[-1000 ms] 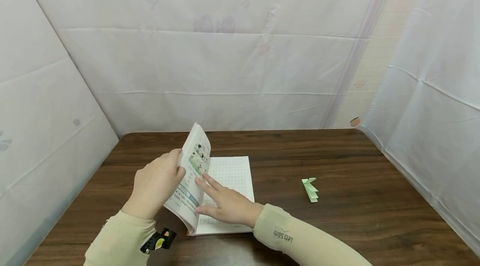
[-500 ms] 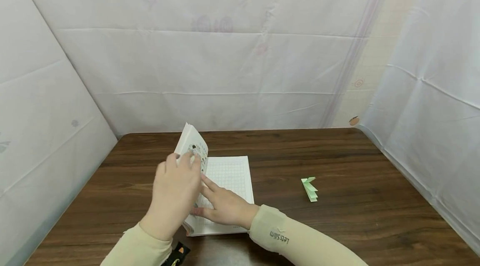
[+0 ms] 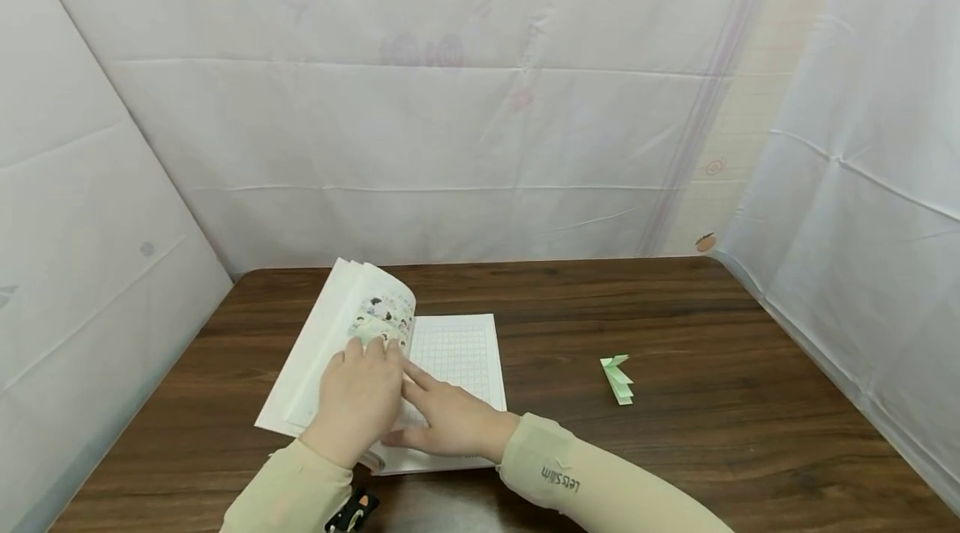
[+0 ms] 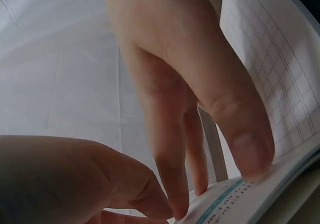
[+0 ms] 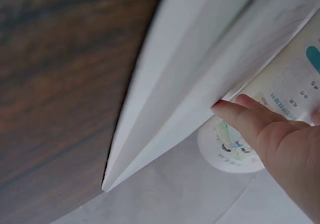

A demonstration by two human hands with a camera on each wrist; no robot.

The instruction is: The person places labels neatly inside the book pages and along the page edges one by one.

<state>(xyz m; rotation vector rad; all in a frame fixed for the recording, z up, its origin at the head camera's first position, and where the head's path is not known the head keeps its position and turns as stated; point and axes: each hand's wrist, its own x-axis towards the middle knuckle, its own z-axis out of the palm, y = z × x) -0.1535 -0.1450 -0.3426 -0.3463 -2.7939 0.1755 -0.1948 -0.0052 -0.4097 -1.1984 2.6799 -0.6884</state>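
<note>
An open book (image 3: 459, 354) lies on the table, with a grid page on the right and an illustrated page (image 3: 378, 312) on the left. The left-hand pages stand partly raised and fanned. My left hand (image 3: 360, 395) rests over the left page beside the spine, covering its lower part. Nearly touching it, my right hand (image 3: 453, 420) lies over the grid page with its fingers stretched toward the gutter. Fingertips press on the printed page (image 4: 222, 204) in the left wrist view. Around the spine, the hands hide part of the book.
A folded light-green paper piece (image 3: 618, 380) lies on the dark wooden table (image 3: 712, 333), right of the book. White sheeting (image 3: 450, 124) hangs behind the table and along both sides. A black band (image 3: 352, 510) sits by my left sleeve.
My left hand has moved from the raised pages' outer edge rightward to the spine. The left pages have tipped left and fanned out. My right hand has stayed nearly in place.
</note>
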